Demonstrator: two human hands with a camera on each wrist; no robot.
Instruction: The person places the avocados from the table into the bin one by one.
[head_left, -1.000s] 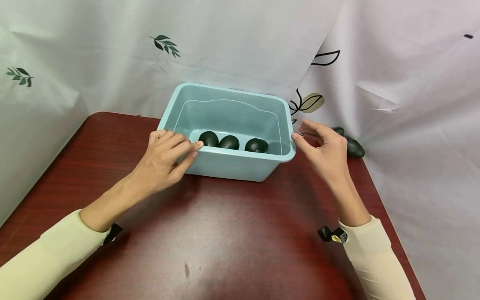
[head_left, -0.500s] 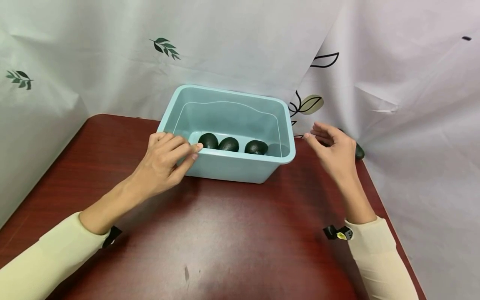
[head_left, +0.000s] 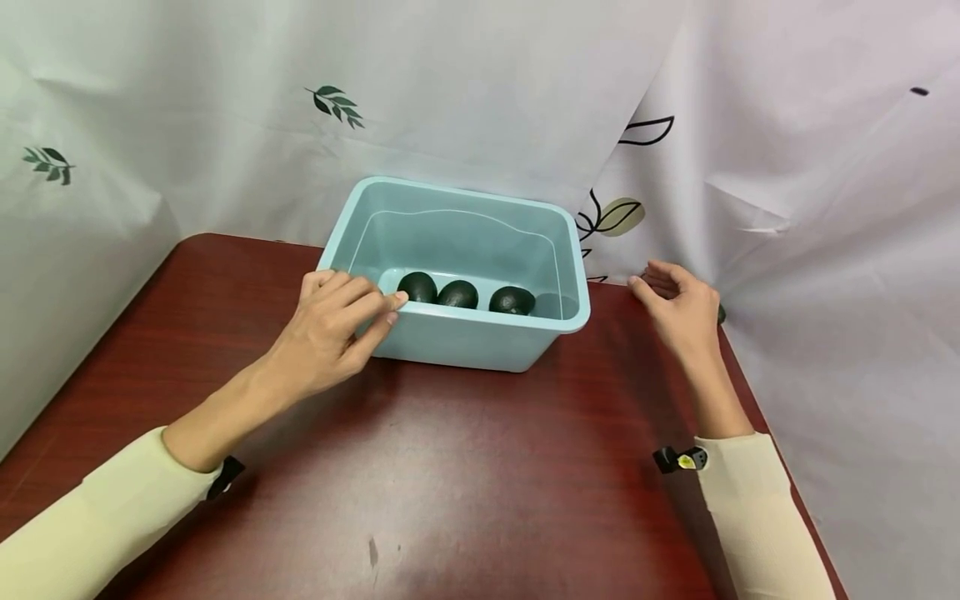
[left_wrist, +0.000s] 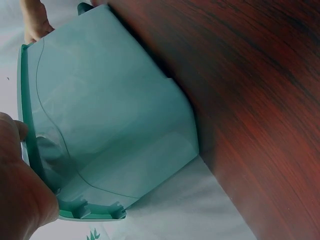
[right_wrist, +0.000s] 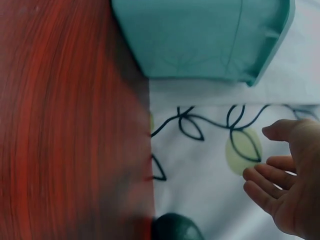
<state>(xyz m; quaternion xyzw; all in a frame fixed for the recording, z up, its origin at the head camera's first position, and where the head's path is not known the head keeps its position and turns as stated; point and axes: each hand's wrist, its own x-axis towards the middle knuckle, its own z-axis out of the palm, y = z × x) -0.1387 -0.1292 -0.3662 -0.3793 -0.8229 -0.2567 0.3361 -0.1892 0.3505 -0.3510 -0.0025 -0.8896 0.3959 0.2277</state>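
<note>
A light blue plastic bin stands near the back of the table, with three dark green avocados on its floor. My left hand grips the bin's front rim near the left corner, fingers over the edge and thumb against the outside. In the left wrist view, that hand lies at the rim. To the right of the bin, my right hand is raised and apart from it, fingers loosely bent with nothing in them. Behind this hand, another avocado is mostly hidden; the right wrist view shows an avocado at the table edge.
The reddish-brown wooden table extends in front of the bin. A pale curtain with leaf prints hangs close behind the bin and along both sides of the table.
My right hand has moved from beside the bin's right rim further right, covering more of the avocados there. The left hand has kept its grip on the rim.
</note>
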